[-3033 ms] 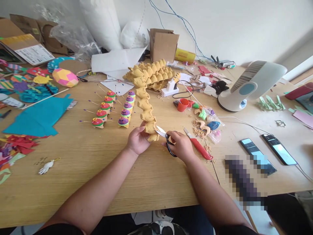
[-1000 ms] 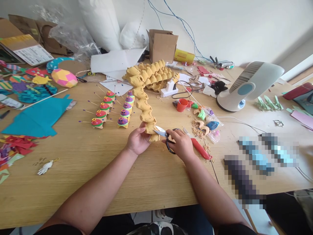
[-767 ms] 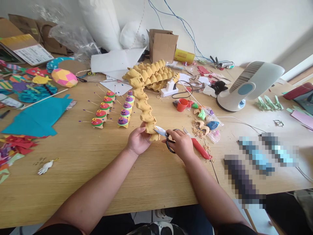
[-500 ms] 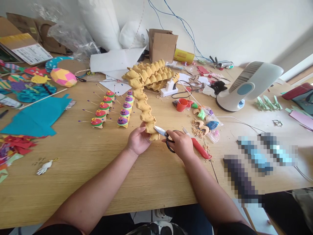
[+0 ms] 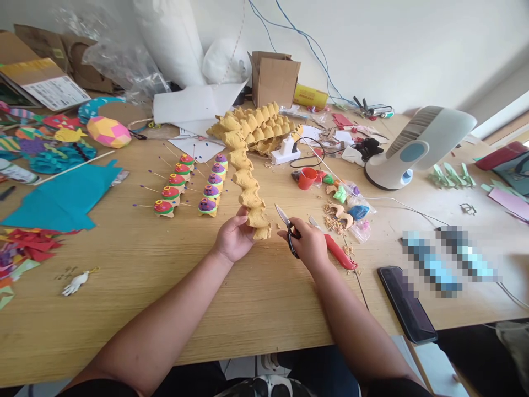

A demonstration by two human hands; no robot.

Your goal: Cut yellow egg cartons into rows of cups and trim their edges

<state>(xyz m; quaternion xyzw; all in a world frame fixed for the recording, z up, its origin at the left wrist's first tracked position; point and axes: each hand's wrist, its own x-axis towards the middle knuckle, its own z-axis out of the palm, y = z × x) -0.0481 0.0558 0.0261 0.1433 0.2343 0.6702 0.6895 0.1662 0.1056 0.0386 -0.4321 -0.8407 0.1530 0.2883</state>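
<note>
Scissors (image 5: pixel 284 219) now off carton strip (image 5: pixel 246 180)

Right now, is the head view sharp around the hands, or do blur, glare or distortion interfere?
Head view: the left hand on the yellow egg-carton strip and the right hand with the black-handled scissors are sharp, evenly lit; a pixelated patch masks part of the wooden table, whose near edge bows.

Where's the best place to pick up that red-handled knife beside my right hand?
Grip the red-handled knife by its red handle, coming from the near right. The handle end lies toward you; the bare blade points away, up-left, beside your right hand, which holds the scissors.
</note>
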